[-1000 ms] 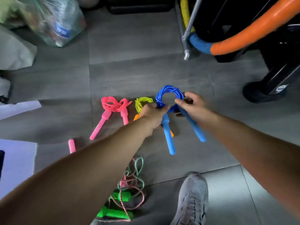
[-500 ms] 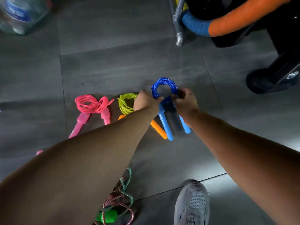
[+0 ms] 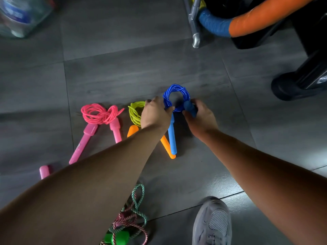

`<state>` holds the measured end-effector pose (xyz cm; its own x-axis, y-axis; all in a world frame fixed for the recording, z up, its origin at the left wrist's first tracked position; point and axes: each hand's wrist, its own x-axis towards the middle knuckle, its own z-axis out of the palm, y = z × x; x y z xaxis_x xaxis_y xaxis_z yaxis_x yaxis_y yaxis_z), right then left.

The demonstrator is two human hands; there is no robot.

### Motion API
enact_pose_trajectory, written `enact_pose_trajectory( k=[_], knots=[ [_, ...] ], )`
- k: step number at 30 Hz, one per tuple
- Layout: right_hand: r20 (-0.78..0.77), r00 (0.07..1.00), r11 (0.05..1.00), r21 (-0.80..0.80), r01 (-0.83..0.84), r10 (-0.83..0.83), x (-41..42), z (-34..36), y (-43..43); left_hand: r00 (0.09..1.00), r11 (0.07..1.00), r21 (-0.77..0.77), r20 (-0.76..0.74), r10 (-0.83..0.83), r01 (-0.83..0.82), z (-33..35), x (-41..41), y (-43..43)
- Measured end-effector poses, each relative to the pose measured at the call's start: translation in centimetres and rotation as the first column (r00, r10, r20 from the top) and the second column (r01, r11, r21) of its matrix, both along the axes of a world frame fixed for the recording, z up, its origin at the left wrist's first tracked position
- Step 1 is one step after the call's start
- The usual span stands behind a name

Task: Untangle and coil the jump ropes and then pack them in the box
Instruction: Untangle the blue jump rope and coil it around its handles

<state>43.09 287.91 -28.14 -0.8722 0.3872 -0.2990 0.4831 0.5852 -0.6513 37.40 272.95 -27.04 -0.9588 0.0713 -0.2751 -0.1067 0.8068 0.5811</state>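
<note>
On the grey floor (image 3: 123, 76), beside a coiled yellow rope (image 3: 135, 112) and pink rope (image 3: 96, 114), the left hand (image 3: 155, 115) pinches the blue jump rope (image 3: 177, 93) at its coil's base while the right hand (image 3: 200, 118) curls its fingers around one blue handle (image 3: 190, 107).

Both bare forearms extended forward and down, converging. Left hand (image 3: 155, 114): back up, fingertips pinching the blue rope coil (image 3: 167, 96) at its base. Right hand (image 3: 201, 119): just beside it, fingers curled round a blue handle (image 3: 190, 106). Wrists roughly straight.
</note>
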Motion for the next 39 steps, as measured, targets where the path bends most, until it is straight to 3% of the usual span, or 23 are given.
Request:
enact_pose_trajectory(
  k=[3, 7, 10, 16, 24, 29, 34, 39],
  knots=[
    [-0.036, 0.998, 0.998, 0.044, -0.043, 0.044, 0.2, -0.4, 0.0, 0.998, 0.997, 0.048, -0.043, -0.055, 0.057, 0.5, 1.1, -0.6],
    [-0.113, 0.992, 0.998, 0.028, -0.059, 0.061, 0.1, -1.0, -0.4, 0.888, 0.907, -0.289, -0.258, -0.381, 0.306, 0.4, 1.4, -0.8],
    [-0.116, 0.993, 1.000, -0.003, -0.015, 0.014, 0.2, -1.5, -0.4, 0.870, 0.820, -0.381, -0.073, -0.488, 0.427, -0.1, 0.5, -1.1],
    [-0.069, 0.986, 0.986, 0.081, -0.146, 0.151, 0.5, -1.7, 1.1, 0.846, 0.750, -0.411, 0.116, -0.521, 0.519, -1.1, 0.0, -1.8],
    [0.060, 0.930, 0.931, 0.022, -0.365, 0.363, -0.9, -1.2, 1.9, 0.883, 0.760, -0.482, 0.061, -0.466, 0.435, -1.8, 1.9, -1.1],
    [0.148, 0.937, 0.937, 0.104, -0.334, 0.318, -0.8, -0.8, 2.6, 0.893, 0.708, -0.566, 0.121, -0.434, 0.421, -1.9, 3.0, 0.5],
    [0.148, 0.933, 0.929, 0.127, -0.348, 0.329, -1.0, 0.7, 2.5, 0.885, 0.779, -0.452, 0.057, -0.461, 0.435, -0.6, 1.9, -0.1],
    [0.095, 0.959, 0.954, 0.112, -0.277, 0.267, -1.1, 1.6, 1.4, 0.934, 0.895, -0.299, -0.033, -0.356, 0.330, 0.2, 1.7, -1.2]
  ],
)
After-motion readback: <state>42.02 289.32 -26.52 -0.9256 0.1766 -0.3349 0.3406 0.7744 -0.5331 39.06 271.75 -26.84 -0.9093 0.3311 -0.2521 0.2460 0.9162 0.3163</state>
